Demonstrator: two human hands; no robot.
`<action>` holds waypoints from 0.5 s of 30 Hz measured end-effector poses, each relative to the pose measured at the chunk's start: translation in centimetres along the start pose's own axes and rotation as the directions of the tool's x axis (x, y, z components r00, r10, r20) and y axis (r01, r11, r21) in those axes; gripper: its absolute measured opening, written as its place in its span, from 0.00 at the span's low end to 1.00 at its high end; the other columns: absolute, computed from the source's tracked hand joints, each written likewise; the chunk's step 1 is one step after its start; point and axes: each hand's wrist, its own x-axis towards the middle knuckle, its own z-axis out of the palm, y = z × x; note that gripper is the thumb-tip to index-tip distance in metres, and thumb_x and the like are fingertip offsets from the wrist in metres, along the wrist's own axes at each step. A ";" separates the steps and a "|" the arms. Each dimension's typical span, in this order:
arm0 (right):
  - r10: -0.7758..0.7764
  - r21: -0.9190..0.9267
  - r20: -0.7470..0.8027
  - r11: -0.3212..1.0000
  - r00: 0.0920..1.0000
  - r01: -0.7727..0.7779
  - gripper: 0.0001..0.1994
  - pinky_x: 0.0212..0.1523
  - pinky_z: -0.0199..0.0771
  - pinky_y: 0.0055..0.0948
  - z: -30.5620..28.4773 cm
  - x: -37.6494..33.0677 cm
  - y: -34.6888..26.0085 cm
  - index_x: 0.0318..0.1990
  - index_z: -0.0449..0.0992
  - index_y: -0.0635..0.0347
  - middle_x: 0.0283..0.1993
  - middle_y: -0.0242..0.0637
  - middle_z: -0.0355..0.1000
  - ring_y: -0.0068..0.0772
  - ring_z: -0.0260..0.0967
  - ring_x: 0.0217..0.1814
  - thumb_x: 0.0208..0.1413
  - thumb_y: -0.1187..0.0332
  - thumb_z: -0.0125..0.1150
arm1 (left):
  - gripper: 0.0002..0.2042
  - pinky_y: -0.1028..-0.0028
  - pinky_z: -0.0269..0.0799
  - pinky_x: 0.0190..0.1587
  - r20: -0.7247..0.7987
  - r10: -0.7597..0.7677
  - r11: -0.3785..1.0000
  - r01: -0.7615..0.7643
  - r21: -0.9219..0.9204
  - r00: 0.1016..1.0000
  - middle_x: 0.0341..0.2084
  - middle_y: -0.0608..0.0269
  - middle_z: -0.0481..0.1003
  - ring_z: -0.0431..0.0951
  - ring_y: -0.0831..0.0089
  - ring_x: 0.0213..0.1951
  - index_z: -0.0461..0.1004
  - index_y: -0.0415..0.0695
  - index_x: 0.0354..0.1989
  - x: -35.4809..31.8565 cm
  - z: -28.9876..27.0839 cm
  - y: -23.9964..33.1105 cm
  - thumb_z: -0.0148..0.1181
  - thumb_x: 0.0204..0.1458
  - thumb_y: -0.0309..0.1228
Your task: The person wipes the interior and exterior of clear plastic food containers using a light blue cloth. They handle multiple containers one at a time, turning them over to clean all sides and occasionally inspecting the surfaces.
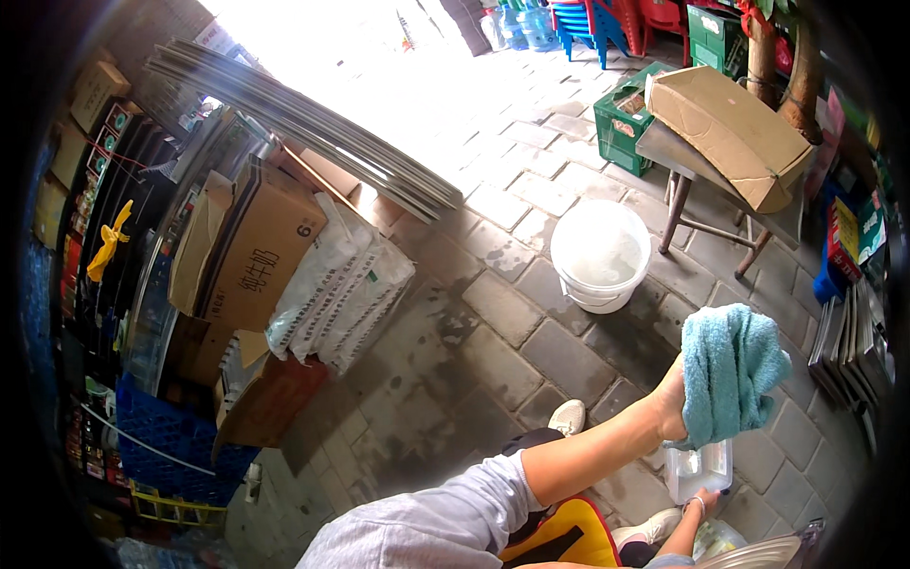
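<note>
A teal terry towel (725,375) is bunched around my left hand (671,403), which reaches out to the right on an outstretched arm in a grey sleeve. The towel hides the fingers, but the hand grips it. Below it, low on the right, my right hand (702,503) has its fingers closed on the near edge of a clear plastic container (675,477). A bracelet circles that wrist. Beyond the towel, a white plastic bucket (597,298) stands upright on the paving, with its handle down and a pale, whitish inside.
A cardboard box (725,133) lies on a metal-legged small table (667,150), beside a green crate (616,142). Stacked blue stools (580,28) stand far back. On the left are long metal strips (313,128), a large carton (256,256), white packages (346,284) and a blue crate (171,441).
</note>
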 end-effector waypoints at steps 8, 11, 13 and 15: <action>0.360 0.050 0.509 0.894 0.782 -0.444 0.09 0.18 0.71 0.40 -1.6 0.5 -1.2 0.35 0.70 0.66 0.29 0.49 0.72 0.42 0.73 0.24 0.43 0.76 0.50 | 0.19 0.64 0.67 0.44 -0.004 -0.046 0.998 0.046 0.035 0.999 0.42 0.67 0.76 0.74 0.69 0.40 0.75 0.55 0.45 -1.3 -2.2 0.2 0.45 0.57 0.51; 0.417 0.177 0.622 0.750 0.662 -0.638 0.10 0.19 0.73 0.44 -4.2 -0.8 -3.5 0.36 0.68 0.64 0.27 0.45 0.70 0.46 0.72 0.25 0.43 0.76 0.50 | 0.18 0.65 0.67 0.42 0.017 0.008 0.999 -0.008 0.033 1.000 0.41 0.67 0.76 0.74 0.70 0.39 0.75 0.54 0.44 -1.9 -2.0 0.6 0.45 0.57 0.51; 0.457 0.317 0.572 0.643 0.681 -0.697 0.09 0.15 0.72 0.41 -4.1 -1.2 -3.7 0.35 0.68 0.62 0.25 0.44 0.67 0.43 0.70 0.23 0.43 0.76 0.48 | 0.18 0.65 0.67 0.42 0.078 0.009 1.000 -0.009 0.004 0.997 0.40 0.67 0.76 0.74 0.71 0.40 0.75 0.54 0.44 -1.4 -1.9 0.5 0.45 0.57 0.50; 0.398 0.402 0.656 0.535 0.641 -0.743 0.08 0.14 0.71 0.41 -4.0 -1.7 -4.0 0.33 0.67 0.61 0.24 0.46 0.66 0.43 0.68 0.20 0.42 0.76 0.47 | 0.18 0.66 0.66 0.42 0.073 0.017 0.999 -0.020 0.043 0.997 0.41 0.67 0.76 0.74 0.72 0.40 0.75 0.54 0.44 -1.0 -1.1 0.6 0.45 0.57 0.50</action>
